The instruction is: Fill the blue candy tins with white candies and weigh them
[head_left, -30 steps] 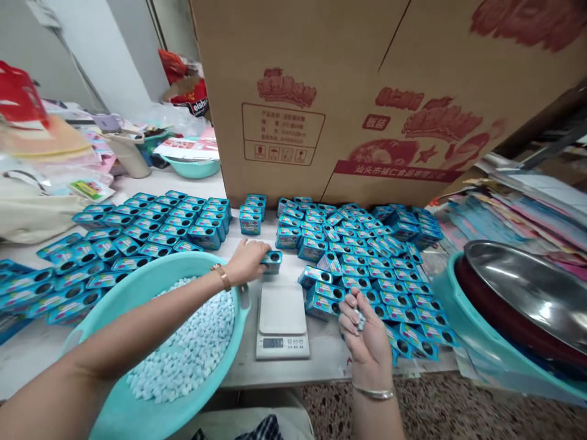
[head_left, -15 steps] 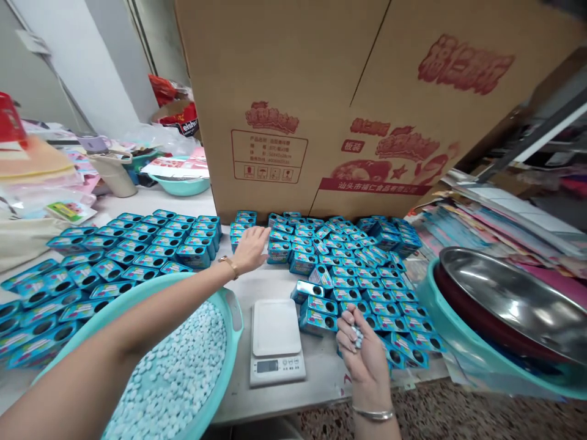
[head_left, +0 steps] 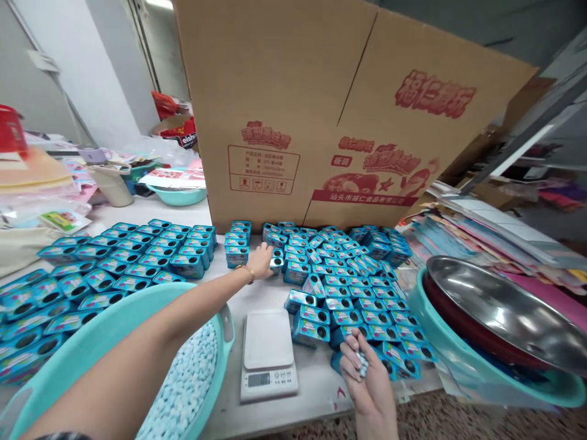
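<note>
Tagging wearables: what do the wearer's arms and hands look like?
Left hand and right hand: no gloves. Gold-toned bracelet on left wrist; forearms bare where visible. Dark cloth, possibly a sleeve, edges the left arm. No right wristwear in view.

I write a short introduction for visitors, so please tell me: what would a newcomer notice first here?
Probably the big cardboard carton with red printing, standing at the back. Next, perhaps, the many small blue boxes crowded in front of it, and the turquoise basin of pale blue pellets at lower left. A shiny steel bowl also stands out at the right.
</note>
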Demonstrator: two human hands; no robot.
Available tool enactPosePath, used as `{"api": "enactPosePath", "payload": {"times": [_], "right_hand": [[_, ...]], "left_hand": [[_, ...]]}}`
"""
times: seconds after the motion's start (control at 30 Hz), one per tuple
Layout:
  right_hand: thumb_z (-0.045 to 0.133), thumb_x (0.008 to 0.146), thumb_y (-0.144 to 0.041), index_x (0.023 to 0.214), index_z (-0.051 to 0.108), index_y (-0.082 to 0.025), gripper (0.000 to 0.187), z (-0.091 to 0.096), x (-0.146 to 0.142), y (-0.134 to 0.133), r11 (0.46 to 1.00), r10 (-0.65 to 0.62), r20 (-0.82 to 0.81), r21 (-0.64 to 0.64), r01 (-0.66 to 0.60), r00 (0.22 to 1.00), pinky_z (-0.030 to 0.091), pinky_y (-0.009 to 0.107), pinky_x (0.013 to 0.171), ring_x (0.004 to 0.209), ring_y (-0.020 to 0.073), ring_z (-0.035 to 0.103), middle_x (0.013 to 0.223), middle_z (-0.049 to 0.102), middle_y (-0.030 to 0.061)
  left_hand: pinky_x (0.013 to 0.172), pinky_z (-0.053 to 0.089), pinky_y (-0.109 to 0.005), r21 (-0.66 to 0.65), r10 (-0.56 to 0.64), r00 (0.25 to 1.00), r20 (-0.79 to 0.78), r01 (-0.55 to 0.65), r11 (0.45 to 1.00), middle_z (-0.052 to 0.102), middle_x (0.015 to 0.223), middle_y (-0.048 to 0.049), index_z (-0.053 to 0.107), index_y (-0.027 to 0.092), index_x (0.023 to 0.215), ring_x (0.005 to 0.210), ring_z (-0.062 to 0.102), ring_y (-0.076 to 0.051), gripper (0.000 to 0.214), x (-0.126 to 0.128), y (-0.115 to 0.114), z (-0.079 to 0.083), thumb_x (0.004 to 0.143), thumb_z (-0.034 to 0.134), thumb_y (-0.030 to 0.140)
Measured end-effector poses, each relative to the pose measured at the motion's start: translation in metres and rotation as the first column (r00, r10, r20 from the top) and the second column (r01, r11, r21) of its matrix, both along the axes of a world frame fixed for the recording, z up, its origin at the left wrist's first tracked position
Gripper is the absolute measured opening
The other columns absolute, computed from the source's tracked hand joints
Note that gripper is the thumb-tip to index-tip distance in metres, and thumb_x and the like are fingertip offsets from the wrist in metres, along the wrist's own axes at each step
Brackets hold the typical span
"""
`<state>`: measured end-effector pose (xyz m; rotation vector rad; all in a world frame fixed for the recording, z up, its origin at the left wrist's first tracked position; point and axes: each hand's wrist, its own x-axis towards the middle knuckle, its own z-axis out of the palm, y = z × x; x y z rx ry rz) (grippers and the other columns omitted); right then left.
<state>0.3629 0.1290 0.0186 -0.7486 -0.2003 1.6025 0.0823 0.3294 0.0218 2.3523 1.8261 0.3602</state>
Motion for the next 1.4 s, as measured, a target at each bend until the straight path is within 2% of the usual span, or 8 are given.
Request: {"api": "enactPosePath", "payload": {"times": [0.13, 0.33, 0.6, 0.8, 1.03, 1.17, 1.27, 1.4], "right_hand": [[0.069, 0.079, -0.016, 0.090, 0.054, -0.017, 0.019, 0.007, -0.005, -0.003, 1.000, -0.009, -0.055, -0.005, 0.009, 0.998, 0.029, 0.009, 0.032, 0.043, 0.0001, 0.035, 0.068, 0.044, -0.0071], [0.067, 0.079, -0.013, 0.090, 0.055, -0.018, 0.017, 0.009, -0.006, -0.008, 1.000, -0.023, -0.111, -0.001, 0.023, 0.993, 0.030, 0.009, 0.032, 0.042, 0.0005, 0.036, 0.067, 0.045, -0.0075], [0.069, 0.078, -0.016, 0.090, 0.055, -0.017, 0.019, 0.008, -0.015, -0.020, 0.999, 0.045, -0.123, 0.029, -0.041, 0.991, 0.028, 0.009, 0.032, 0.041, 0.0001, 0.036, 0.066, 0.045, -0.0081], [0.066, 0.081, -0.014, 0.092, 0.054, -0.016, 0.016, 0.001, -0.002, -0.030, 1.000, 0.004, -0.146, 0.012, -0.002, 0.989, 0.028, 0.009, 0.031, 0.042, 0.0009, 0.037, 0.066, 0.046, -0.0074], [0.057, 0.085, -0.011, 0.091, 0.054, -0.016, 0.008, 0.010, -0.003, -0.034, 0.999, 0.022, -0.159, 0.031, -0.018, 0.987, 0.030, 0.010, 0.032, 0.043, 0.0018, 0.037, 0.067, 0.045, -0.0063], [0.056, 0.085, -0.010, 0.091, 0.054, -0.015, 0.009, 0.010, -0.002, -0.034, 1.000, -0.005, -0.157, 0.010, 0.006, 0.988, 0.031, 0.011, 0.033, 0.045, 0.0029, 0.039, 0.068, 0.046, -0.0054], [0.056, 0.084, -0.010, 0.090, 0.054, -0.016, 0.009, 0.011, -0.009, -0.030, 0.999, -0.016, -0.189, -0.046, 0.008, 0.982, 0.033, 0.012, 0.036, 0.048, 0.0032, 0.041, 0.071, 0.047, -0.0042], [0.055, 0.085, -0.012, 0.090, 0.054, -0.016, 0.007, 0.018, -0.027, -0.021, 0.994, -0.029, -0.212, -0.107, 0.006, 0.977, 0.039, 0.014, 0.042, 0.053, 0.0041, 0.043, 0.074, 0.049, -0.0028]], "left_hand": [[0.085, 0.048, -0.041, 0.002, -0.064, 0.997, 0.036, 0.064, 0.998, 0.051, 0.113, -0.0147, 0.045, 0.016, 0.114, 0.102, 0.055, -0.031, 0.060, -0.008, -0.033, 0.034, 0.067, 0.072, 0.040], [0.083, 0.047, -0.038, -0.063, -0.321, 0.941, 0.110, 0.328, 0.942, 0.055, 0.105, -0.0098, 0.048, 0.020, 0.115, 0.096, 0.055, -0.028, 0.055, -0.007, -0.127, 0.078, 0.072, 0.067, 0.049], [0.090, 0.048, -0.045, -0.182, -0.308, 0.948, 0.078, 0.317, 0.931, 0.044, 0.131, -0.0142, 0.017, 0.036, 0.149, 0.119, 0.046, -0.034, 0.092, 0.008, -0.191, 0.029, 0.071, 0.064, 0.015], [0.107, 0.037, -0.050, -0.200, -0.297, 0.949, 0.107, 0.314, 0.928, 0.018, 0.157, -0.0096, 0.034, 0.038, 0.143, 0.141, 0.026, -0.037, 0.082, 0.003, -0.204, 0.024, 0.073, 0.056, 0.002], [0.110, 0.036, -0.044, -0.158, -0.281, 0.935, 0.216, 0.317, 0.935, 0.028, 0.155, -0.0092, 0.039, 0.033, 0.141, 0.138, 0.036, -0.030, 0.057, -0.020, -0.224, 0.098, 0.087, 0.057, 0.025], [0.097, 0.047, -0.039, -0.019, -0.126, 0.969, 0.212, 0.133, 0.991, 0.052, 0.135, -0.0064, 0.041, 0.032, 0.139, 0.116, 0.056, -0.025, 0.052, -0.066, -0.233, 0.135, 0.089, 0.055, 0.040], [0.087, 0.051, -0.041, -0.049, 0.009, 0.993, 0.118, -0.004, 0.999, 0.060, 0.121, -0.0065, 0.047, 0.031, 0.133, 0.100, 0.062, -0.027, 0.051, -0.102, -0.237, 0.113, 0.086, 0.057, 0.045], [0.076, 0.052, -0.043, -0.174, 0.105, 0.994, 0.015, -0.100, 0.980, 0.062, 0.116, -0.0096, 0.049, 0.029, 0.131, 0.091, 0.065, -0.030, 0.049, -0.133, -0.246, 0.046, 0.085, 0.054, 0.043]]}}
